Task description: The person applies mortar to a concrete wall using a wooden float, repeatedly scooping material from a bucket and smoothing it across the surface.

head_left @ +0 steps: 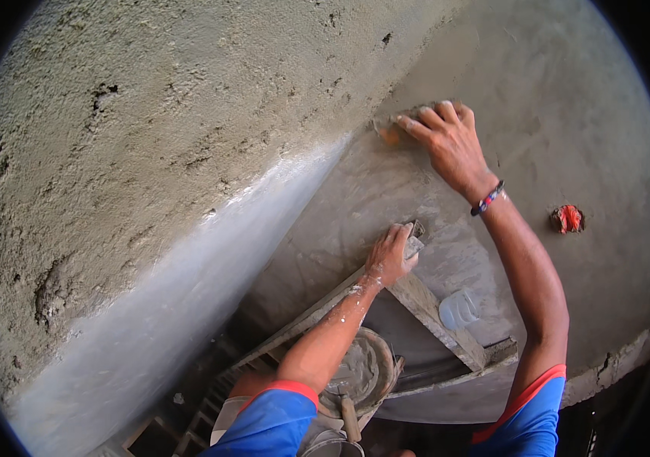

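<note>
My right hand (pixel 453 145) is raised against the smooth grey plastered wall (pixel 538 122), close to the inner corner. Its fingers curl over a flat, mortar-coated pad (pixel 390 135) with an orange patch; its exact kind is mostly hidden under the hand. Lower down, my left hand (pixel 392 257) is closed round the top end of a wooden ladder (pixel 435 320). Beneath my left forearm stands a round tub (pixel 383 358) with wet grey mortar in it. A trowel (pixel 350 419) lies at its near rim, wooden handle toward me.
Rough plaster (pixel 150 137) covers the upper left wall, above a smoother pale band (pixel 188 305). A clear plastic cup (pixel 459 310) is beside the ladder's right rail. Red crumpled material (pixel 568 219) fills a hole in the right wall. A metal bucket (pixel 332 445) is at the bottom.
</note>
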Available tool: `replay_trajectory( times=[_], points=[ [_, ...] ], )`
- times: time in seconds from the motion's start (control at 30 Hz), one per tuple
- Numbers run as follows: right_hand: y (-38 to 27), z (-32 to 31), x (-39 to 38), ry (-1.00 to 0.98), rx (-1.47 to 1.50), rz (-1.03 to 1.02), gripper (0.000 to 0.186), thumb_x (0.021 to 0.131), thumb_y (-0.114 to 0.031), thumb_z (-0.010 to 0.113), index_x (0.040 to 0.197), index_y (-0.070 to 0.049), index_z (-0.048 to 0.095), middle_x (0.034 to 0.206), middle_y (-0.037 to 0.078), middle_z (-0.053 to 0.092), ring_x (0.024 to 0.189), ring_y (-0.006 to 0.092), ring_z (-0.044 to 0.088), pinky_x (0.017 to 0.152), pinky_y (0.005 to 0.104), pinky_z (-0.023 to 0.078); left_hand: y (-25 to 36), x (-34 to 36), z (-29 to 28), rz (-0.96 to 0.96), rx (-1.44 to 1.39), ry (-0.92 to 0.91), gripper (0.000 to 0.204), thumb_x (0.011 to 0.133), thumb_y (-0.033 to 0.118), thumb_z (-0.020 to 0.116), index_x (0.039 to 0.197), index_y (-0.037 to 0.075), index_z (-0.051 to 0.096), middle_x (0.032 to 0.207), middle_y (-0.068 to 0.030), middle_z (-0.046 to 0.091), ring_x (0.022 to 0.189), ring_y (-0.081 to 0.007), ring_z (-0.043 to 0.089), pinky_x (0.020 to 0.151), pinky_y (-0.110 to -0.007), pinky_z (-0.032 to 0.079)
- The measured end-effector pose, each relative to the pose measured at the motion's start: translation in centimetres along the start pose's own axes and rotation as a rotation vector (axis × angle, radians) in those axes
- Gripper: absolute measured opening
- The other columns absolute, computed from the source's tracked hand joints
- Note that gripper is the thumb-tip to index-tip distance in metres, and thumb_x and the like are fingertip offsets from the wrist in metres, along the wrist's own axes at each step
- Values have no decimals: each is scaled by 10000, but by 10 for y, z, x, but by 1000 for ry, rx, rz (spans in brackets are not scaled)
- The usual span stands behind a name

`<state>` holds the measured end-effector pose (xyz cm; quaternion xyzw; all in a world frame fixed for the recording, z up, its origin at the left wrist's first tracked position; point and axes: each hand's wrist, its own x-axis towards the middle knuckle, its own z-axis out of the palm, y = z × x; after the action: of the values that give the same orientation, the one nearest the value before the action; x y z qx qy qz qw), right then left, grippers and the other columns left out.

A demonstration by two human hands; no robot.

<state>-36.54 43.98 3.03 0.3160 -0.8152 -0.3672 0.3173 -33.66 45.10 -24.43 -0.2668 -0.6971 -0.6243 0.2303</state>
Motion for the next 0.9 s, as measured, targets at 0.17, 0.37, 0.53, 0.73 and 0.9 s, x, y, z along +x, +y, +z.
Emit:
replay_trajectory(
  times=[0.17, 0.37, 0.53, 0.73, 0.9],
  points=[
    [9, 17, 45, -104, -181, -237, 298, 897, -168, 578, 1130, -305, 704, 1012, -59, 610, 1062, 162, 505, 927, 375, 378, -3, 1, -6, 28, 23, 16, 667, 769, 173, 749, 1347, 32, 447, 1264, -190, 543, 1150, -403, 556, 947, -482, 480],
    [37, 13, 68, -202, -261, -228, 330, 914, -153, 566, 1163, -336, 682, 1066, -65, 594, 1103, 156, 496, 835, 358, 404, -3, 0, -6, 26, 0, 18, 663, 764, 176, 753, 1341, 31, 459, 1267, -187, 547, 1152, -399, 556, 959, -471, 472],
    [106, -35, 76, -128, -309, -153, 470, 894, -35, 531, 1298, -253, 631, 1125, -21, 602, 1102, 153, 519, 874, 340, 395, -3, 1, -5, 28, 14, 32, 662, 753, 172, 760, 1332, 31, 471, 1245, -179, 563, 1150, -387, 557, 967, -461, 468],
    [171, -98, 41, 94, -312, 92, 434, 924, -88, 557, 1353, -154, 539, 1261, 74, 607, 1208, 266, 534, 982, 378, 408, 2, 1, -5, 20, 21, 24, 661, 744, 169, 770, 1323, 32, 481, 1227, -172, 567, 1129, -382, 563, 950, -467, 468],
    [151, -49, 17, 313, -21, 239, 437, 904, -148, 604, 1318, -59, 492, 1269, 178, 596, 1163, 384, 554, 985, 447, 452, 2, 1, -6, 27, 11, 41, 658, 746, 167, 770, 1323, 36, 481, 1232, -168, 565, 1134, -378, 562, 950, -467, 469]
  ],
)
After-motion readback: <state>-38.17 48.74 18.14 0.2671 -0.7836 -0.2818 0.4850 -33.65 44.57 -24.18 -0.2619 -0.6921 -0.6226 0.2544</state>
